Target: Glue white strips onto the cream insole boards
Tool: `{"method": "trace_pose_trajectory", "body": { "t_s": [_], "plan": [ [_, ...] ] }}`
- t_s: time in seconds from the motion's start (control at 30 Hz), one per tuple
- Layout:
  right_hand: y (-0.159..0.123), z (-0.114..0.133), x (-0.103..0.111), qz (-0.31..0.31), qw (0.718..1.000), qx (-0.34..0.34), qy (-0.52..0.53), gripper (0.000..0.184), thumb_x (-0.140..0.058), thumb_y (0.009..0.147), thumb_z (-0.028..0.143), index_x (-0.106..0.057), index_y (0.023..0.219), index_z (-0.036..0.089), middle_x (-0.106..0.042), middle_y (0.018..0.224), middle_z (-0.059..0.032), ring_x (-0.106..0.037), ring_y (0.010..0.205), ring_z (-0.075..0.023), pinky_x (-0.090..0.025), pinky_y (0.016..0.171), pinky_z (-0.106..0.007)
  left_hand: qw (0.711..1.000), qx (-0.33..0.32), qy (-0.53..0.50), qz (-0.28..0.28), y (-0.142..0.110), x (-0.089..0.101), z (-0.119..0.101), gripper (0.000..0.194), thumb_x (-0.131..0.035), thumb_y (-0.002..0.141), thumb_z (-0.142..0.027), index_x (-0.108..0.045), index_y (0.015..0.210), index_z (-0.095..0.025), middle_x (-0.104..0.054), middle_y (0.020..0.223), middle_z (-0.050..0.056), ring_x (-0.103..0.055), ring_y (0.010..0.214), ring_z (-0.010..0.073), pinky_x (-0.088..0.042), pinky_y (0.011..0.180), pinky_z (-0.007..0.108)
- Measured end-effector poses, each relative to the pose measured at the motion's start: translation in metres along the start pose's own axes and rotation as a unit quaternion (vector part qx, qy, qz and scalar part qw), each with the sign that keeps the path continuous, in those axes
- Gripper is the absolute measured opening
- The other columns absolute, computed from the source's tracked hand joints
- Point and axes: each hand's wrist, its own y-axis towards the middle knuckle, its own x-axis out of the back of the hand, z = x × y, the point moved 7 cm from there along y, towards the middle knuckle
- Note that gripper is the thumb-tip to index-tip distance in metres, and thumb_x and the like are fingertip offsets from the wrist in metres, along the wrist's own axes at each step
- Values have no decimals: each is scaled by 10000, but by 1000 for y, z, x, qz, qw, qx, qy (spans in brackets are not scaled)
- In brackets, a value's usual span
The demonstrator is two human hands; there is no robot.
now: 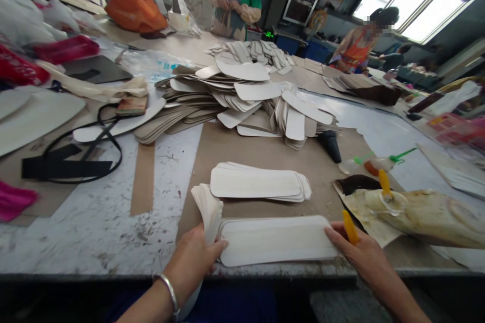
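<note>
My left hand (pixel 197 255), a bracelet on its wrist, is closed around a fanned bundle of thin white strips (pixel 208 207). Its thumb reaches the left end of a stack of long, round-cornered white panels (pixel 276 242) at the table's front edge. At the stack's right end is my right hand (pixel 359 247), thumb on the top panel, with a yellow handle-like tool (pixel 350 227) held between its fingers; the tool's working end is hidden. Just beyond lies a second, slightly fanned stack of white panels (pixel 255 184).
A large heap of white and grey cut pieces (pixel 227 96) lies farther back. On the right are a stained glue container (pixel 424 212) and a dark cone (pixel 329 146). A black strap (pixel 87 156) and an orange bag (pixel 134 5) are on the left. Co-workers stand beyond.
</note>
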Motion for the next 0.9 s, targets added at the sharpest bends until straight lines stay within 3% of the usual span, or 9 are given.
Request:
{"method": "trace_pose_trajectory", "body": {
  "t_s": [0.13,0.27,0.43,0.53,0.67,0.73,0.83,0.9],
  "plan": [
    [-7,3,7,-74,996,29,-33,398,-520,613,552,-642,773,208,-688,791,-70,-625,780,-265,-459,723,-355,1000,-8,2,0,0,0,1,93,-488,699,-290,-464,691,-201,-534,449,-26,-578,410,175,-415,401,219],
    [-16,12,11,-85,994,53,-47,341,-477,676,540,-589,717,220,-643,663,-36,-603,663,-228,-447,613,-320,1000,-11,-16,2,0,-1,3,103,-490,697,-299,-454,675,-205,-549,479,-22,-593,428,182,-426,408,228],
    [-28,15,12,-12,998,33,58,350,-491,712,550,-517,761,205,-477,560,32,-458,496,-141,-365,475,-260,993,6,-115,36,-2,2,6,136,-527,645,-317,-447,662,-209,-508,398,-51,-548,397,165,-413,416,238],
    [-34,11,8,27,986,-22,162,380,-504,718,573,-475,802,204,-370,542,68,-361,443,-105,-296,425,-235,982,4,-182,47,-5,8,6,293,-598,579,-400,-477,744,-190,-481,336,-71,-469,348,139,-368,412,237],
    [-41,22,1,48,967,-41,248,401,-557,685,581,-452,779,205,-332,555,77,-319,443,-87,-253,420,-216,976,7,-217,20,-6,19,7,478,-646,531,-520,-540,834,-166,-449,315,-87,-395,348,127,-312,434,247],
    [-42,30,-4,67,954,-38,291,411,-585,666,578,-440,757,204,-316,551,83,-293,436,-74,-228,416,-206,979,11,-201,14,-5,21,8,417,-643,532,-567,-579,655,-174,-418,295,-69,-385,372,130,-329,491,268],
    [-43,40,-8,85,935,-26,343,403,-602,681,551,-430,752,194,-317,563,84,-283,448,-60,-214,425,-190,988,11,-155,22,-1,24,9,510,-598,566,-610,-387,294,-234,-361,284,-27,-390,415,141,-354,594,304],
    [-43,42,-10,91,926,-24,367,389,-606,700,529,-429,772,190,-329,585,80,-294,467,-56,-217,431,-179,990,20,-135,40,0,23,11,566,-573,583,-614,-308,233,-256,-327,288,-21,-369,407,142,-345,589,312]
  ]
}}
